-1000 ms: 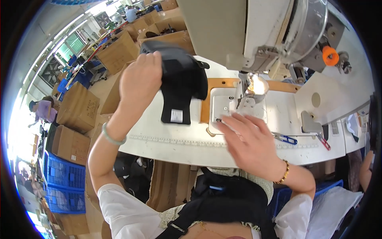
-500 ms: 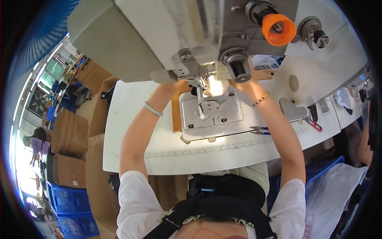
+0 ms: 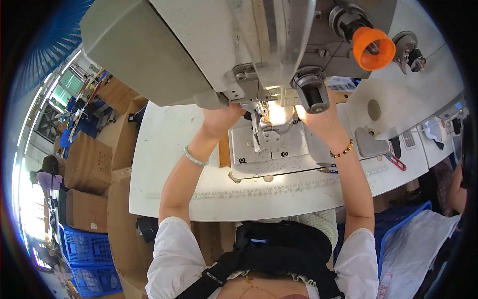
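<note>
A large grey-white sewing machine (image 3: 199,45) fills the upper middle, with its lit needle and presser foot area (image 3: 274,114) over a pale metal needle plate (image 3: 271,149). My left hand (image 3: 221,117) reaches up under the machine head, left of the needle area; its fingers are hidden by the head. On the other side of the needle my right hand (image 3: 321,117) is tucked behind the dark tension knob (image 3: 314,92), its fingers mostly out of sight. A brown strip or board (image 3: 224,152) shows beside the plate, under my left wrist. What the hands touch cannot be made out.
On the white table (image 3: 164,164) lie dark-bladed thread snips (image 3: 326,168) by my right wrist and a red-handled tool (image 3: 397,162). A printed ruler (image 3: 264,189) runs along the front. Cardboard boxes (image 3: 87,162) and blue crates (image 3: 89,249) stand left; a blue bin (image 3: 398,219) sits at right.
Both hands have come slightly nearer to me, the right one also a little rightward. The view has shifted, so the machine head appears lower and further right.
</note>
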A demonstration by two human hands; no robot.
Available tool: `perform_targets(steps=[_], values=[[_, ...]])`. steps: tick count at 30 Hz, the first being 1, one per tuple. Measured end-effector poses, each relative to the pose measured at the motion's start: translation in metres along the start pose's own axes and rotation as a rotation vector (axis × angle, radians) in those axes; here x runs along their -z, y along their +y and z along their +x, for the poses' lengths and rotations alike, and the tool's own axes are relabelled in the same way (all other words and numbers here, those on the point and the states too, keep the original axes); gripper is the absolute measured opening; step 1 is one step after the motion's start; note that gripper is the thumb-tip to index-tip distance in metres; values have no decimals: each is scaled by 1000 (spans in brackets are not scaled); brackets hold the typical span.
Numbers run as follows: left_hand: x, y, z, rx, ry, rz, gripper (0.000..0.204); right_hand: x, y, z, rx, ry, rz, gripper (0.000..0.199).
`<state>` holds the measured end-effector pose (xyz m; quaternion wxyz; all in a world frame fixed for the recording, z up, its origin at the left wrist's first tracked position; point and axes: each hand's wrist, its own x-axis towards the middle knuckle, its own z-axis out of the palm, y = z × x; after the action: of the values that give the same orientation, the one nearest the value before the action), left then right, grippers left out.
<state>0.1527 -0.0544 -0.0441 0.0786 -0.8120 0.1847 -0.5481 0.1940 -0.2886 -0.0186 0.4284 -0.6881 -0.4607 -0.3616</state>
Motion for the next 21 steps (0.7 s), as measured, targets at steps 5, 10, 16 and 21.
perform_targets(steps=[5, 10, 16, 21], values=[[7, 7, 2, 0, -5, 116, 27, -4, -3, -1, 147, 46, 11, 16], [17, 11, -5, -56, -46, 166, 13, 0, -5, -9, 123, -25, -4, 23], [16, 13, 2, -4, -47, 89, 9, 5, -9, -7, 150, -84, -60, 18], [18, 16, -1, -42, 7, 72, 17, 0, -7, -8, 45, -43, 10, 14]])
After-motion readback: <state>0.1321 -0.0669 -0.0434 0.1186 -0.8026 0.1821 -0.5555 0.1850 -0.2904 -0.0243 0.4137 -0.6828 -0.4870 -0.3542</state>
